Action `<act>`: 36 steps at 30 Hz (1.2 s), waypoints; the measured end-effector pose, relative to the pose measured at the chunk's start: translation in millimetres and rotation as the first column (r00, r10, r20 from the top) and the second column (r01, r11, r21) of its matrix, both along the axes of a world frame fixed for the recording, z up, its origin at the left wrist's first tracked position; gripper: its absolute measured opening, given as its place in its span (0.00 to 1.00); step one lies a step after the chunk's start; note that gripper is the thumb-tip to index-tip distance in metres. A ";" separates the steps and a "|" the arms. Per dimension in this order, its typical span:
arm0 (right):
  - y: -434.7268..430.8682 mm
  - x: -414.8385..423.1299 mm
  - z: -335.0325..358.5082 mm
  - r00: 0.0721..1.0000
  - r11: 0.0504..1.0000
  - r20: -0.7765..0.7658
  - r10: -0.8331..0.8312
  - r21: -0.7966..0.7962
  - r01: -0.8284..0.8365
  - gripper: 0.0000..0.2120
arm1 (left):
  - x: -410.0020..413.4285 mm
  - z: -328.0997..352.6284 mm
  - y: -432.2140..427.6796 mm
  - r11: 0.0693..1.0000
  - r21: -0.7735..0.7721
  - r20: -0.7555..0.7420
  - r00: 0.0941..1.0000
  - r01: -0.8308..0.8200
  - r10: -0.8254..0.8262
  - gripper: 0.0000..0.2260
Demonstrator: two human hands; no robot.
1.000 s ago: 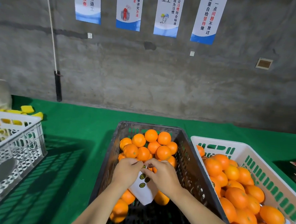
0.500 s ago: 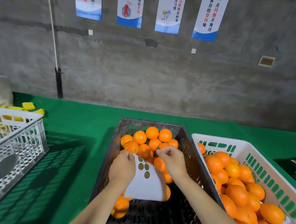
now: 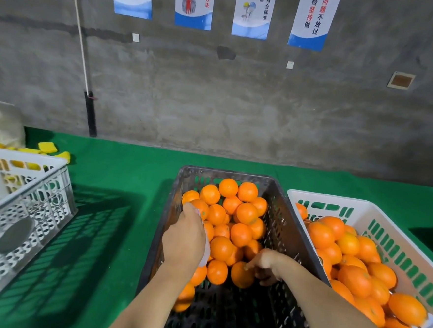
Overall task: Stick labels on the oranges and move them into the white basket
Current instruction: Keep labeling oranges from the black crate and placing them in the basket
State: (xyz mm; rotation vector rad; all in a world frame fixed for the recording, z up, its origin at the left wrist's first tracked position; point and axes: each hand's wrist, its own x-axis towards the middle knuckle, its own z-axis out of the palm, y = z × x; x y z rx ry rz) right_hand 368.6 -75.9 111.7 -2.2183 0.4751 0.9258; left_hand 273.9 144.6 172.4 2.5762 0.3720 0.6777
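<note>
A dark slotted crate (image 3: 286, 227) in the middle holds a pile of oranges (image 3: 242, 214) at its far end. My left hand (image 3: 184, 238) is raised over the crate's left side and grips the white label sheet (image 3: 206, 250), of which only an edge shows behind the hand. My right hand (image 3: 265, 263) is low in the crate with its fingers on one orange (image 3: 241, 274) at the near edge of the pile. The white basket (image 3: 395, 222) with green slots stands at the right, filled with oranges.
A second white perforated basket (image 3: 27, 212) stands at the left with yellow pieces behind it. Green cloth (image 3: 122, 183) covers the table. A grey concrete wall with posters rises behind. Dark objects lie at the far right edge.
My right hand left the label sheet and dropped to an orange at the near edge of the pile. My left hand turned the sheet away, so its stickers no longer show.
</note>
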 end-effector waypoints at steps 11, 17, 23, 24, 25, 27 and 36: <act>4.0 10.0 -29.8 0.998 0.992 0.053 0.043 -0.120 -0.037 0.08 | 8.3 -0.3 -1.2 0.992 0.086 -0.101 0.992 0.090 -0.082 0.11; 6.3 13.1 -35.2 0.988 0.980 0.104 0.115 -0.177 -0.096 0.10 | 5.6 4.0 -3.7 0.991 0.093 -0.125 0.989 0.096 -0.085 0.07; 6.9 8.2 -31.8 0.979 0.966 -0.004 0.202 -0.165 -0.200 0.31 | 5.9 2.0 -4.3 0.984 0.148 -0.153 0.985 0.097 -0.074 0.07; 7.6 7.6 -32.1 0.969 0.956 -0.040 0.246 -0.154 -0.249 0.34 | 6.0 1.8 -4.2 0.984 0.147 -0.154 0.985 0.097 -0.074 0.08; 8.6 6.7 -33.4 0.955 0.943 -0.061 0.292 -0.149 -0.298 0.34 | 6.1 1.8 -4.2 0.985 0.142 -0.153 0.985 0.097 -0.075 0.08; 10.2 4.7 -38.7 0.932 0.921 -0.048 0.359 -0.144 -0.362 0.35 | 5.6 2.1 -4.1 0.985 0.139 -0.151 0.986 0.098 -0.077 0.08; 9.8 -3.6 -37.0 0.932 0.929 -0.013 0.363 -0.064 -0.363 0.37 | 2.8 3.8 -4.2 0.981 0.174 -0.185 0.981 0.084 -0.051 0.08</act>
